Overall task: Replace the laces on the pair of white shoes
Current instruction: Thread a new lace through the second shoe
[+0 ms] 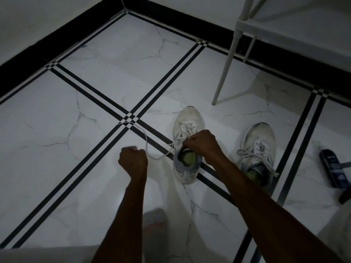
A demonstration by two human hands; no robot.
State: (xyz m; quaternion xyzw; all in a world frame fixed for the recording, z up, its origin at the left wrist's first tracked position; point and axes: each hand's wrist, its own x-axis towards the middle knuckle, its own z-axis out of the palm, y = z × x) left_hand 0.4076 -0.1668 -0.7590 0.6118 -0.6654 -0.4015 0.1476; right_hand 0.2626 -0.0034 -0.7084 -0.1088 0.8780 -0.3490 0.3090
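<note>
Two white shoes with green insoles stand on the tiled floor. The left shoe (pixel 187 118) is under my right hand (pixel 201 142), which is curled over its tongue area and grips the lacing there. A white lace (pixel 145 138) runs loose from that shoe, looping across the floor to the left. My left hand (pixel 133 160) is fisted to the left of the shoe, with the lace's end at its knuckles; it seems to hold it. The right shoe (pixel 263 135) stands apart, its lace (pixel 254 153) threaded and lying loose.
A dark blue pack (pixel 334 168) lies on the floor at the far right, beside a dark object (pixel 344 195). White chair legs (pixel 226 67) stand behind the shoes. A black skirting (pixel 47 42) lines the walls. A grey blurred shape (pixel 153 219) sits between my forearms.
</note>
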